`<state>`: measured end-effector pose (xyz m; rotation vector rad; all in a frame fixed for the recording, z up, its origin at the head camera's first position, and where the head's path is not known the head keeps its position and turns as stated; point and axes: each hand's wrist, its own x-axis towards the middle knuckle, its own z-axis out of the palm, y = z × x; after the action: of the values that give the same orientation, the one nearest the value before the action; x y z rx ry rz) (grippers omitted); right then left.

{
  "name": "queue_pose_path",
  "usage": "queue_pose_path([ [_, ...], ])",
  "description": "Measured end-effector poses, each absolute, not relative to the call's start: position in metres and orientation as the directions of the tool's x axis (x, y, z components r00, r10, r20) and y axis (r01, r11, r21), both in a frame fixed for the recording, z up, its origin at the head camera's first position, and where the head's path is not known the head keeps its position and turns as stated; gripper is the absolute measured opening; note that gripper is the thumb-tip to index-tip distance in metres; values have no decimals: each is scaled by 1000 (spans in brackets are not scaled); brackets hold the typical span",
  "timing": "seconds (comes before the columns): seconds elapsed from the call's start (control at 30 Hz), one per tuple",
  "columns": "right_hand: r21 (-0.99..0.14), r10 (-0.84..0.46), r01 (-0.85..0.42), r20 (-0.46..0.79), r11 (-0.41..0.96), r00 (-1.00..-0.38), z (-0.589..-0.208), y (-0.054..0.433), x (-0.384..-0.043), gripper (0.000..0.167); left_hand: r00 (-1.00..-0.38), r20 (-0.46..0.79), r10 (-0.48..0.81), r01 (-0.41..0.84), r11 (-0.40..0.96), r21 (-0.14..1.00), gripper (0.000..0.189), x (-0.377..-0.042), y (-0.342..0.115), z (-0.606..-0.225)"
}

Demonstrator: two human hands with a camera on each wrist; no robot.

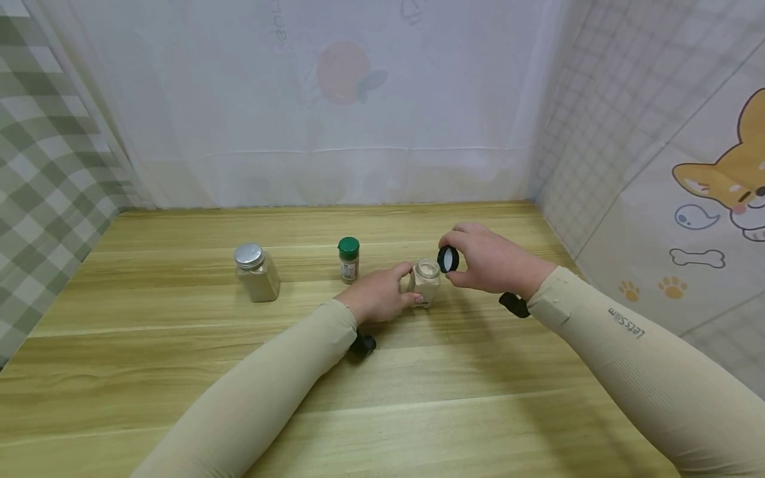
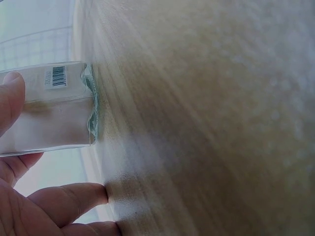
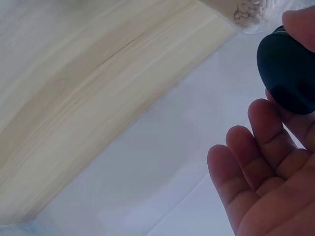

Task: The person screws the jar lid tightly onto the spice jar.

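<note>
An uncapped square glass jar [image 1: 425,289] of pale powder stands on the wooden table, its round mouth facing up. My left hand [image 1: 380,296] holds it from the left between thumb and fingers. Close up in the left wrist view, the jar [image 2: 54,118] shows a barcode sticker near its base and powder behind the glass. Just right of the jar's mouth, my right hand [image 1: 485,257] pinches a round black lid [image 1: 448,259] on edge, its white inside turned toward the jar. In the right wrist view the lid's dark top [image 3: 285,71] sits between thumb and fingers.
A small spice bottle with a green cap [image 1: 349,260] stands behind my left hand. Farther left is a square jar with a silver lid [image 1: 258,273]. White sheeting [image 1: 335,172] hangs along the table's back edge, and a patterned panel [image 1: 633,219] rises at the right.
</note>
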<state>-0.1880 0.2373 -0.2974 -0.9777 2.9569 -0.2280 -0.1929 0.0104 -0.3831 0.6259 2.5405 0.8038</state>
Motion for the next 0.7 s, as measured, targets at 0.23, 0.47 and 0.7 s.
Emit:
queue_pose_path([
  [0.23,-172,-588,-582,23,795,-809,-297,235,-187,39,-820,-236,521,290,735,613,70,-192,10,-382],
  [0.47,-188,-585,-578,19,794,-811,-297,235,-187,40,-819,-234,523,297,737,607,68,-192,10,-382],
  [0.7,-187,-582,-573,8,798,-813,-298,233,-187,42,-817,-230,529,308,736,602,66,-192,10,-383],
])
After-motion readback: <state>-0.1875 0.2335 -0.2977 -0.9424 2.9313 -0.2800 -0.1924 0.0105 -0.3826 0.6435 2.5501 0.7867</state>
